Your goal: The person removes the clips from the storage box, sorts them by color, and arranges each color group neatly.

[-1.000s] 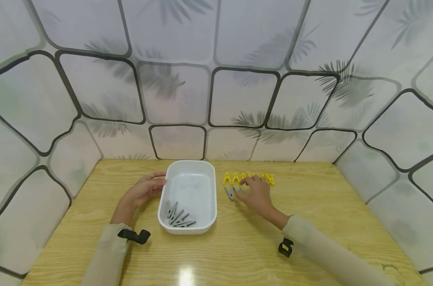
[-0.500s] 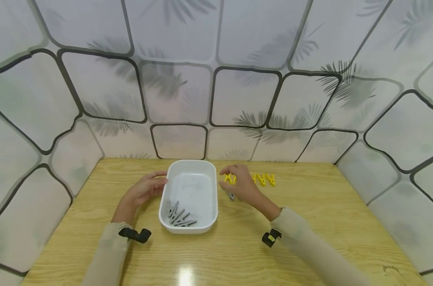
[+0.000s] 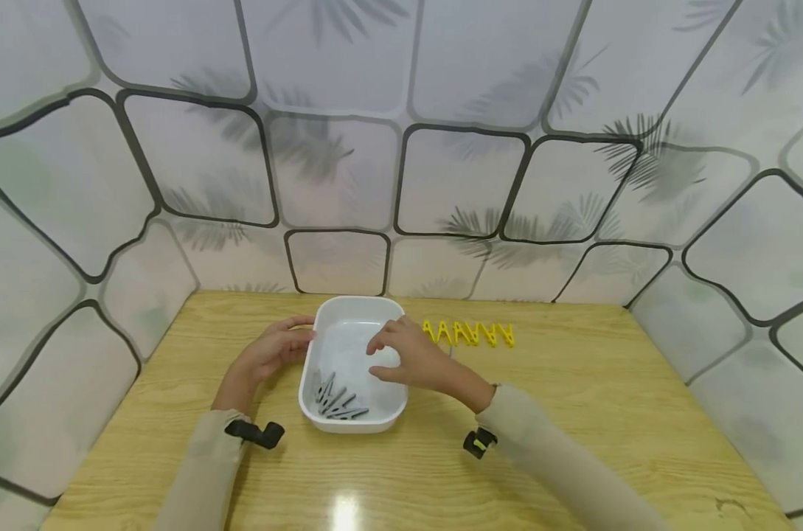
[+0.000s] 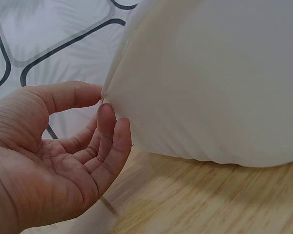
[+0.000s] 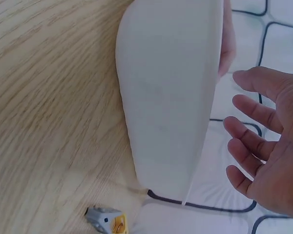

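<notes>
A white plastic tray (image 3: pixel 357 426) stands on the wooden table, with several grey clothespins (image 3: pixel 338 402) in its near left part. At the tray's left side, my left hand (image 3: pixel 275 352) pinches the rim between thumb and fingertip, as the left wrist view shows with the tray wall (image 4: pixel 210 87). My right hand (image 3: pixel 411 358) hovers over the tray's right rim, thumb apart from loosely bent fingers. Nothing shows between those fingers (image 5: pixel 249 136) in the right wrist view. A grey clothespin (image 5: pixel 100 218) lies on the table beyond the tray, mostly hidden by my right arm in the head view.
Right of the tray, several yellow clothespins (image 3: pixel 470 333) lie in a row toward the back of the table (image 3: pixel 574 391). A patterned white curtain (image 3: pixel 454 184) encloses the table at the back and sides.
My right hand has moved left from beside the grey and yellow clothespins to above the tray. The left hand stays at the tray's left rim.
</notes>
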### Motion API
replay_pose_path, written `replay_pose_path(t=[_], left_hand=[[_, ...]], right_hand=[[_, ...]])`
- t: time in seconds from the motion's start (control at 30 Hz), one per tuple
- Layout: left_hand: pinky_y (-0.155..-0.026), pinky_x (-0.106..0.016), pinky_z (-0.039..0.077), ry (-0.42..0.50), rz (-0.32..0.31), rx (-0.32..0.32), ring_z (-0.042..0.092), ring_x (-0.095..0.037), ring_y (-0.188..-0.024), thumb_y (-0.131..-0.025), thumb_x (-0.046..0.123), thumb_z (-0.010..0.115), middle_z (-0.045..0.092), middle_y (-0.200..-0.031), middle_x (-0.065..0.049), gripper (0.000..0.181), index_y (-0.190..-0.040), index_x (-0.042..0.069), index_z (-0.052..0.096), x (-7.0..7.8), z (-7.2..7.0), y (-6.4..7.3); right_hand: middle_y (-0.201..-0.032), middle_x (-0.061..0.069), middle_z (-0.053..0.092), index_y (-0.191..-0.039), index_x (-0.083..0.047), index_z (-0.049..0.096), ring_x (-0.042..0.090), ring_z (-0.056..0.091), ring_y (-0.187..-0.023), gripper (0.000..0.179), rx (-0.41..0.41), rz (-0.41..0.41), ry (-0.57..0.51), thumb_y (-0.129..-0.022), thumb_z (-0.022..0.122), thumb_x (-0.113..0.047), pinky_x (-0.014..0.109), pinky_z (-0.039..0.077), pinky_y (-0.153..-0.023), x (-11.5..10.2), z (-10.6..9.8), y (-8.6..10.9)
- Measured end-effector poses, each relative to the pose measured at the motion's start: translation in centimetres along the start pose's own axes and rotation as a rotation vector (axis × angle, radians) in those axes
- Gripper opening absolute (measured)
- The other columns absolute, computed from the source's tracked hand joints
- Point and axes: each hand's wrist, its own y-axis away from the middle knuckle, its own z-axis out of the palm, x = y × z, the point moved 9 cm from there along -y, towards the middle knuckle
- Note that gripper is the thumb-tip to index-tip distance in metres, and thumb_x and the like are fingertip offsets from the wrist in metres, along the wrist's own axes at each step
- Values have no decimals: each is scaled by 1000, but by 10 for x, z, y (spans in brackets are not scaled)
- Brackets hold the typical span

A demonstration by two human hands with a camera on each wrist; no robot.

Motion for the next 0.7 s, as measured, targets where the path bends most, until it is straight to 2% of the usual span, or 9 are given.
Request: replay_pose_path(t=[0.3,0.53,0.7], left_hand=[[-80,-24,59,16,-9,7,71,-5,-88,-103,8,58,73,-100,8,44,-143,-2,43,-2,-1,0],[-81,-24,59,-1,-2,11,71,-5,-90,-103,9,58,72,-102,9,48,-147,-3,42,-1,-1,-1],[-81,-23,59,4,-5,10,71,-5,-89,-104,8,57,72,-101,9,48,-147,-4,40,-1,-1,-1]], right_hand=[[-105,3,66,-108,-16,73,20,51,-98,23,-144,-130,182,-91,78,-32,32,42,-84,-33,23,-8],[-109,-3,66,-110,-22,73,16,50,-103,23,-276,-132,302,-93,76,-36,31,42,-88,-38,38,-7],[-107,-3,66,-107,-23,74,15,50,-102,21,-333,-171,351,-91,78,-36,31,42,-89,-43,43,-2]])
